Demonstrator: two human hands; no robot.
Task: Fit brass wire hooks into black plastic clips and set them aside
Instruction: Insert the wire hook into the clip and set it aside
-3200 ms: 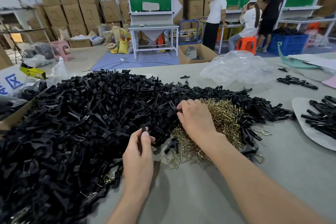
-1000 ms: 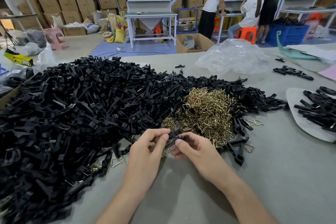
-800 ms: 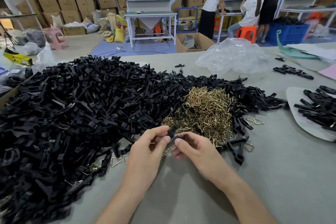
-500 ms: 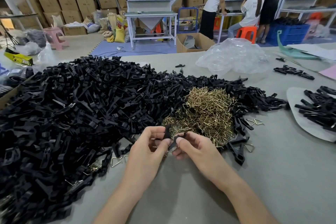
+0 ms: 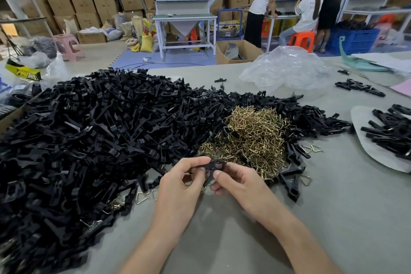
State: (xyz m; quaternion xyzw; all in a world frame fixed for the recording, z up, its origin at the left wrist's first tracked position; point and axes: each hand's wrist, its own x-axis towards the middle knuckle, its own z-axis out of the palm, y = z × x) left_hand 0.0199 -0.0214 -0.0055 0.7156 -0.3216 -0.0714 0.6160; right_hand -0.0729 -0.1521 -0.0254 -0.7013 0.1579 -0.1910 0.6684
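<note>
Your left hand (image 5: 178, 184) and right hand (image 5: 239, 182) meet over the grey worktop (image 5: 333, 218), and both grip the same black clip (image 5: 211, 166). The left pinches its left end between thumb and forefinger. The right holds the other end, with the thumb laid against the clip's underside and the fingers curled behind. Whether a hook already sits in this clip is too small to tell.

Just beyond your right hand lies the pile of brass hooks (image 5: 251, 138), a tangled golden mound touching the black parts all round it. To the left of your left hand, and stretching well beyond it, spreads the great heap of black clips (image 5: 89, 135). A few loose hooks (image 5: 142, 197) lie flat on the worktop just left of your left wrist, at the heap's edge. Two more stray hooks (image 5: 315, 148) sit to the right of the brass pile.

Well to the right of your right hand, a pale sheet (image 5: 364, 147) carries a batch of clips (image 5: 391, 133). Far beyond both hands rests a crumpled clear plastic bag (image 5: 287, 69), with a small cluster of clips (image 5: 360, 88) to its right.
</note>
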